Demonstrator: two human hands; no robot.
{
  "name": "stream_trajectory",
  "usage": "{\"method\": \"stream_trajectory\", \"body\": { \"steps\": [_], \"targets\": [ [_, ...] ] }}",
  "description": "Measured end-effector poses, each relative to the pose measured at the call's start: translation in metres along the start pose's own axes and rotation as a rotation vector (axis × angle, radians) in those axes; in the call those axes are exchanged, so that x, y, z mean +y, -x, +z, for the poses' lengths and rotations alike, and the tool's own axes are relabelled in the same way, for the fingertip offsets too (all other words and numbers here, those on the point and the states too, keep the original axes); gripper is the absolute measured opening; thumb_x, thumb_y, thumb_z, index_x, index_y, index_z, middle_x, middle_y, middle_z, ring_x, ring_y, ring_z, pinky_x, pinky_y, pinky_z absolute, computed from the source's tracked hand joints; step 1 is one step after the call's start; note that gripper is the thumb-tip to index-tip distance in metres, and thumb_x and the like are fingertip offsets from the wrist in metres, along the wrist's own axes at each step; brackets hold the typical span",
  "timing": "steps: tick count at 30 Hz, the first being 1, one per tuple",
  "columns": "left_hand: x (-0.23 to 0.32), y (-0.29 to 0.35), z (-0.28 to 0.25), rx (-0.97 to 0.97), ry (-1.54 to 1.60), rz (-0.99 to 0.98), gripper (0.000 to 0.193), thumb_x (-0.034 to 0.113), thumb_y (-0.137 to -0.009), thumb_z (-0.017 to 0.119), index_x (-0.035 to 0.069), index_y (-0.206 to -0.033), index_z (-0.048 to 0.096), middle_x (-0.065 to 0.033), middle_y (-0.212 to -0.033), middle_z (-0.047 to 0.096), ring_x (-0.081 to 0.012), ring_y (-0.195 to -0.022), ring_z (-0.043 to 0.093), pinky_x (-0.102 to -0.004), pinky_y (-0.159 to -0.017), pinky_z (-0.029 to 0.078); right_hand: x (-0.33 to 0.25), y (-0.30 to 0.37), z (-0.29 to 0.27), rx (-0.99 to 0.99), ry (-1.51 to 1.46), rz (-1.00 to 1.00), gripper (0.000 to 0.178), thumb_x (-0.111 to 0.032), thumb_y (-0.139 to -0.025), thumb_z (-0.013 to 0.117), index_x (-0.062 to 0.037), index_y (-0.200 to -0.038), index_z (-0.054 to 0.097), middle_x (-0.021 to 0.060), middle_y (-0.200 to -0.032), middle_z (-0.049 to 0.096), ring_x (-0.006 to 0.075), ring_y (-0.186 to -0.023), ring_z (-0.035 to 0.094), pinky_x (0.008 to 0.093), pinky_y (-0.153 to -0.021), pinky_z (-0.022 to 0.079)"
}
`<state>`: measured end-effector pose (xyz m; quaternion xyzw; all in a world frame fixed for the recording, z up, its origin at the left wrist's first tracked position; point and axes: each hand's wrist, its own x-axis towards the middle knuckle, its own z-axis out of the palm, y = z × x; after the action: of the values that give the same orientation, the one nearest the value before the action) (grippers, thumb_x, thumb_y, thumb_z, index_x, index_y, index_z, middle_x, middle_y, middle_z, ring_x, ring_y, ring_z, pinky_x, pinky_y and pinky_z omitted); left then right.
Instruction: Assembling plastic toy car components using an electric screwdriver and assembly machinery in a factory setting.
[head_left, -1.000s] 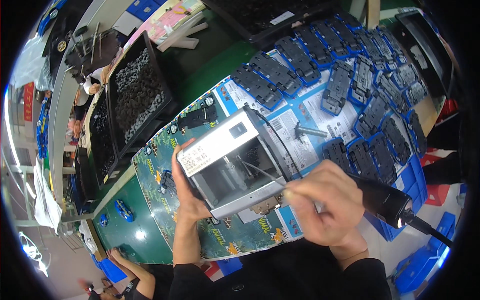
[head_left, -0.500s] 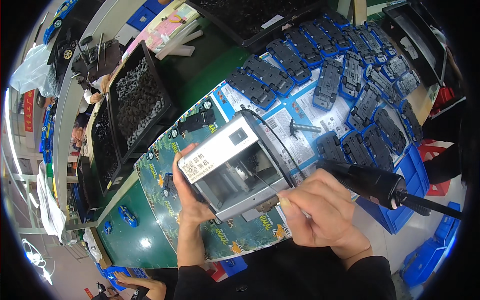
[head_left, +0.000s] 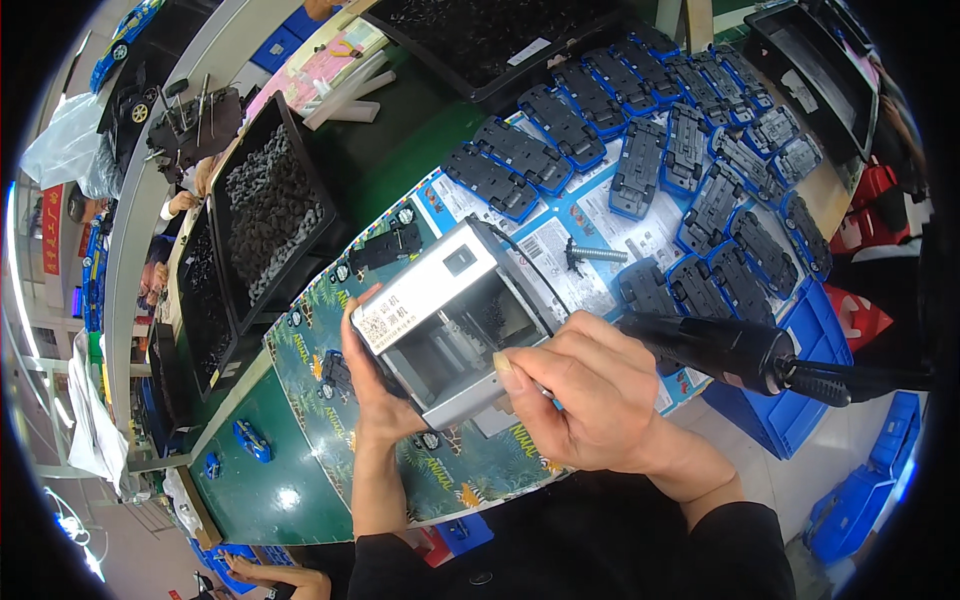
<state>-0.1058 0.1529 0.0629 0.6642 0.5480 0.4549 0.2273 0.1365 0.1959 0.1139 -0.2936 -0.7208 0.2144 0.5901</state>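
Reference landmark: the silver machine (head_left: 437, 312), a box-shaped housing with a window, supported above the printed mat (head_left: 315, 390) on the table (head_left: 245, 490).

Hand positions: The left hand (head_left: 385, 405) bears on the machine's left side, with the fingers wrapped round the housing and fully occupied by it. The right hand (head_left: 590, 400) is at the machine's near right edge, on the window side. Its fingers are closed in a tight pinch and appear to grip a slim rod (head_left: 545, 389), most of which is hidden; contact of the fingertips with the edge cannot be confirmed.

Alignment: The window opening lies forward and left of the right fingers. Its long axis runs from near left to far right. The left hand is in contact with the machine; the right hand is nearer the window's open side. A black power tool (head_left: 710, 350) with a cable is right of the machine, beyond the right hand.

Containers: Far left of the machine, a black bin (head_left: 310, 160) contains loose grey parts (head_left: 270, 205); left of it, a narrower bin (head_left: 238, 335) contains dark small parts. Beyond the machine, a large black tray (head_left: 500, 75) contains dark pieces. A blue crate (head_left: 780, 425) stands right of the machine; its contents cannot be told.
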Motion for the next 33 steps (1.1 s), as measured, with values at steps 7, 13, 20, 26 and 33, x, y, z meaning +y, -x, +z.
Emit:
{"method": "stream_trajectory", "body": {
  "steps": [7, 13, 20, 26, 33],
  "targets": [
    [-0.003, 0.001, 0.003, 0.026, 0.04, -0.019, 0.14, 0.021, -0.047, 0.099, -0.003, -0.152, 0.009, -0.0234, -0.149, 0.033, -0.0313, -0.13, 0.048, -0.0425, -0.11, 0.04, -0.001, -0.003, 0.01, -0.052, 0.109, -0.021, 0.015, 0.002, -0.073, 0.076, 0.0004, -0.085, 0.067, 0.0051, -0.066, 0.061, 0.0182, -0.053, 0.054, 0.0292, -0.047, 0.041],
    [-0.003, 0.002, 0.003, 0.022, 0.02, -0.043, 0.139, 0.02, -0.049, 0.098, -0.002, -0.153, 0.008, -0.0228, -0.15, 0.032, -0.0316, -0.13, 0.047, -0.0428, -0.11, 0.039, -0.005, -0.003, 0.021, -0.106, 0.316, -0.1, 0.014, -0.006, -0.071, 0.076, -0.0041, -0.081, 0.067, 0.0005, -0.063, 0.052, 0.0157, -0.055, 0.05, 0.0277, -0.046, 0.035],
    [-0.002, 0.0, 0.0, -0.014, 0.018, -0.015, 0.143, 0.023, -0.047, 0.099, -0.001, -0.153, 0.007, -0.0229, -0.15, 0.031, -0.032, -0.132, 0.045, -0.0437, -0.11, 0.039, 0.001, -0.011, 0.01, -0.249, 0.378, -0.106, 0.013, -0.007, -0.072, 0.076, -0.0035, -0.08, 0.067, 0.001, -0.065, 0.051, 0.0157, -0.059, 0.052, 0.0276, -0.048, 0.035],
    [-0.004, 0.003, 0.001, 0.015, 0.061, -0.075, 0.142, 0.023, -0.047, 0.099, -0.001, -0.153, 0.007, -0.0229, -0.151, 0.031, -0.0325, -0.132, 0.045, -0.0443, -0.111, 0.038, 0.011, -0.009, 0.016, -0.156, 0.252, -0.169, 0.015, -0.002, -0.071, 0.076, -0.0012, -0.083, 0.066, 0.0021, -0.063, 0.052, 0.0163, -0.054, 0.05, 0.0284, -0.045, 0.034],
    [-0.001, 0.002, 0.003, 0.022, 0.027, -0.077, 0.141, 0.022, -0.049, 0.098, 0.0, -0.154, 0.007, -0.0226, -0.151, 0.031, -0.0325, -0.133, 0.045, -0.0447, -0.111, 0.038, 0.016, -0.019, 0.022, -0.065, 0.067, -0.12, 0.017, 0.002, -0.072, 0.077, 0.0004, -0.085, 0.066, 0.0049, -0.065, 0.058, 0.0193, -0.054, 0.052, 0.0307, -0.045, 0.039]
  ]
}}
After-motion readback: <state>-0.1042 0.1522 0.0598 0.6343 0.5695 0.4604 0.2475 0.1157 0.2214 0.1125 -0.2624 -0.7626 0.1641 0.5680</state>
